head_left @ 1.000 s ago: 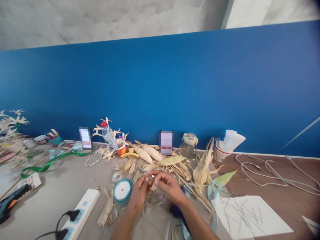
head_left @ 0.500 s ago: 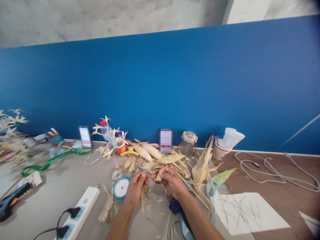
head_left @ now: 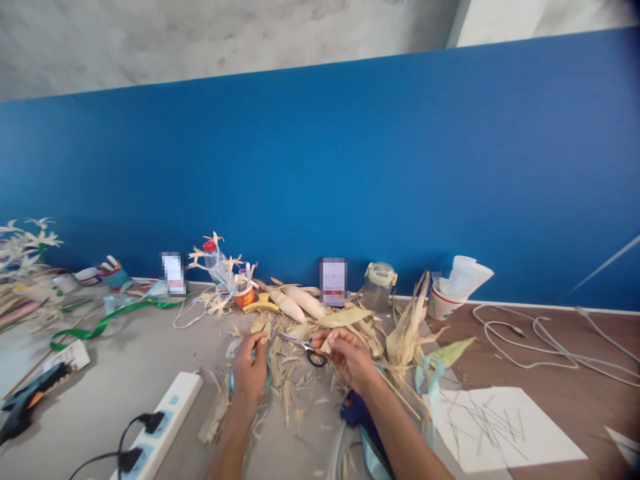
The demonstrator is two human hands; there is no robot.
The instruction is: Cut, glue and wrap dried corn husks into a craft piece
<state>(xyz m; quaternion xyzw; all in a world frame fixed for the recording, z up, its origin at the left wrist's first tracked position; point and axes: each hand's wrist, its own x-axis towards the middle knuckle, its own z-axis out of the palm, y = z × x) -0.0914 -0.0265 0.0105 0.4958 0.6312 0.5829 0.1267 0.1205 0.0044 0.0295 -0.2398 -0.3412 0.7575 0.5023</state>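
My left hand [head_left: 250, 370] hovers over a light-blue ribbon spool [head_left: 231, 381] and hides most of it. Its thumb and forefinger are pinched together, and whatever sits between them is too small to make out. My right hand [head_left: 349, 355] pinches a small pale piece of corn husk [head_left: 327, 345]. Black-handled scissors [head_left: 311, 353] lie on the table between the two hands, touched by neither. Dried husk scraps [head_left: 293, 387] litter the grey table [head_left: 125, 373] around both hands.
A white power strip [head_left: 165, 417] with a black plug lies at the front left, with a glue gun [head_left: 23, 400] and a green ribbon [head_left: 107, 320] further left. Husks, a glass jar [head_left: 379, 287] and paper cups [head_left: 443, 303] line the blue wall. At the right are white cables [head_left: 535, 337] and a paper sheet [head_left: 505, 427].
My hands were together on one small husk piece. They have now separated: the left moved left over the spool, the right stayed with the husk piece. The scissors are now uncovered.
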